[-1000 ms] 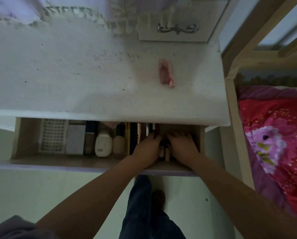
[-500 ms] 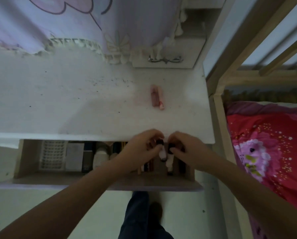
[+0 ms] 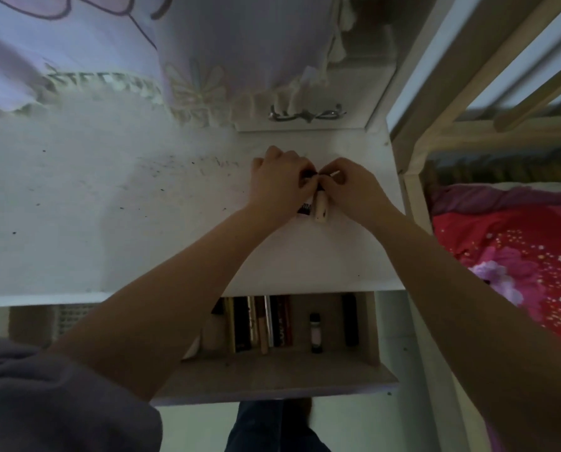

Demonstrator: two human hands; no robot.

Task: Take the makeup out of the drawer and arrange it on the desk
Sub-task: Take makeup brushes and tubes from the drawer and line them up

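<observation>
Both hands meet over the right part of the white desk, well in from its front edge. The left hand has its fingers curled around a small dark-labelled tube, whose lower end shows just below the palm. The right hand pinches the top of a pale cream bottle that lies or leans on the desk surface, touching the dark-labelled tube beside it. The two hands' fingertips are pressed close together above these pieces of makeup. Below the desk edge the drawer stands pulled open. Inside it, a row of slim sticks and pencils lies side by side, a small bottle with a dark cap sits apart to their right, and a dark tube rests against the right wall. A white mesh basket shows at the drawer's left end, partly hidden by the left forearm. A red flowered blanket covers the bed at the right.
</observation>
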